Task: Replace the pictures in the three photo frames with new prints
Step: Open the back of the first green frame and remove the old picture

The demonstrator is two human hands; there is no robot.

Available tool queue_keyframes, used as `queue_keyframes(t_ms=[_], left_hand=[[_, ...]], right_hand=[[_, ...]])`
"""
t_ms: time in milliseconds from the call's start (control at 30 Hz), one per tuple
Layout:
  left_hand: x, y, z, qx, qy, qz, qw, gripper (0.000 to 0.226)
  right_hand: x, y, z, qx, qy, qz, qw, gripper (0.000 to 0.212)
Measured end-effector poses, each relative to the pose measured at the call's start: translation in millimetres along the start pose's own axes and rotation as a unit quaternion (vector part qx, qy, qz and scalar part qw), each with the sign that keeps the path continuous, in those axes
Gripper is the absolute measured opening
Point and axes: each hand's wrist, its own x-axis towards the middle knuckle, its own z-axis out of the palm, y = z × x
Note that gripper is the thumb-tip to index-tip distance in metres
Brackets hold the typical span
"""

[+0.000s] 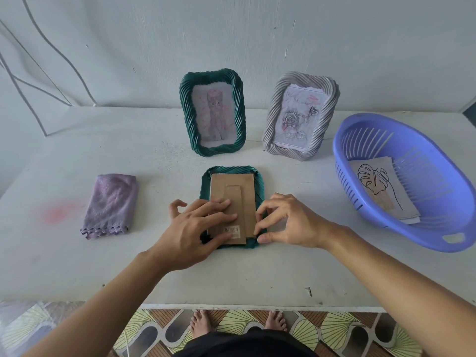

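A green photo frame (pixel 259 186) lies face down in the middle of the white table, its brown cardboard back (pixel 233 185) with folded stand and barcode sticker facing up. My left hand (pixel 195 228) rests flat on the cardboard's lower left, fingers spread. My right hand (pixel 286 222) pinches at the backing's right edge near the lower corner. Behind stand a second green frame (pixel 186 99) holding a cat drawing and a grey frame (pixel 273 119) holding a rose drawing. New prints (pixel 378 186), the top one a line-drawn leaf, lie in the blue basket (pixel 345 140).
A folded purple cloth (pixel 110 204) lies on the table to the left of the frame. The blue basket sits at the right edge. A faint pink stain (pixel 58 212) marks the table's left side. The wall rises right behind the standing frames. My bare feet show below the table's front edge.
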Motion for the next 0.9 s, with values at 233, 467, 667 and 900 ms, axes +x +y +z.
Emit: queue_keyframes(t_ms=[233, 467, 667, 900], left_hand=[[0, 1, 1, -0.005, -0.003, -0.010, 1.000, 0.043], [-7, 6, 0, -0.105, 0.021, -0.038, 0.994, 0.052], [-36, -1, -10, -0.135, 0.087, -0.084, 0.983, 0.042], [-56, 0, -5, -0.080, 0.139, -0.158, 0.974, 0.021]], right_hand=[[-10, 1, 9, 0.022, 0.063, 0.003, 0.998, 0.017], [-7, -17, 33, -0.077, 0.184, -0.011, 0.980, 0.027], [21, -28, 52, -0.123, 0.149, -0.027, 0.981, 0.041], [28, -25, 64, -0.157, 0.120, 0.002, 0.980, 0.049]])
